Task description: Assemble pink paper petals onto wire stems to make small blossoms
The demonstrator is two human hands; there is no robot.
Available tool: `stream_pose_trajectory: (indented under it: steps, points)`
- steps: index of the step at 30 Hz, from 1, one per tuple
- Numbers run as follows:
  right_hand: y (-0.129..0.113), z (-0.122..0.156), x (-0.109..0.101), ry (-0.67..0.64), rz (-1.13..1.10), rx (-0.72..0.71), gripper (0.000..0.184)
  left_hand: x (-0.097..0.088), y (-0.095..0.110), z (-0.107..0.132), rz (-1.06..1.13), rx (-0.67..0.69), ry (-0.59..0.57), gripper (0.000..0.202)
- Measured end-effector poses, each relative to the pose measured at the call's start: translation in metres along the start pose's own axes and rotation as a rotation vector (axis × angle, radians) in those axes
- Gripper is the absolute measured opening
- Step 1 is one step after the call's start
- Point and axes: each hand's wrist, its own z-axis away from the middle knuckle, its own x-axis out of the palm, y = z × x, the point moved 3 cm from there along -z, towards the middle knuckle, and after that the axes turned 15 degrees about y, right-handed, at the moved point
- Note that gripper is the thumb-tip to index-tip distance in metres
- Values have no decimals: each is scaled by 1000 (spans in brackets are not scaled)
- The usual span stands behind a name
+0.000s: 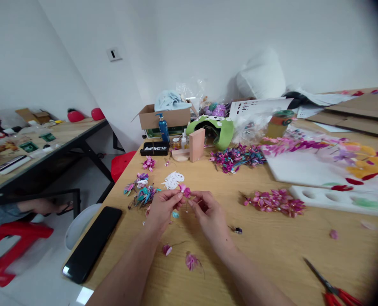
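1. Head cam: I see both hands mid-table, arms reaching in from the near edge.
2. L hand [163, 207]: thumb + fingers pinched on pink flower [185, 191]. Flower is up off the tabletop [240, 182], between the hands, approx centre.
3. R hand [210, 212]: fingers curled, thumb-to-finger gap narrow, tips just right of the flower. Can't tell from here if it grips any part of it.
4. Just far of the flower: pile of white strips [173, 180]. Left of it: teal/purple bunch [145, 195], partly behind L hand.
5. Near side, betw. forearms: two loose blooms w/ thin stems, dark pink one [167, 249] and mauve one [191, 262].
6. Right of R hand: pink flower bunch [276, 203] lying flat, then white palette [345, 201] w/ round wells, green tint in one.
7. Near right: scissors [327, 284], red handles, cut off by frame. Near left: black phone [92, 243] along table edge.
8. Far side: black tray [154, 148], blue pump bottle [163, 128] behind it, wood block [197, 145] upright, mixed flower heap [238, 157] to its right.
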Motion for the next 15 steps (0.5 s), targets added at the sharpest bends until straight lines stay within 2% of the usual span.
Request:
stream_pose_trajectory:
  steps: [11, 15]
  points:
    - [-9, 2, -5, 56, 70, -151, 12, -4, -4, -4, 65, -146, -47, 19]
    - [-13, 5, -5, 33, 81, -226, 16, -4, -4, -3, 80, -183, -68, 20]
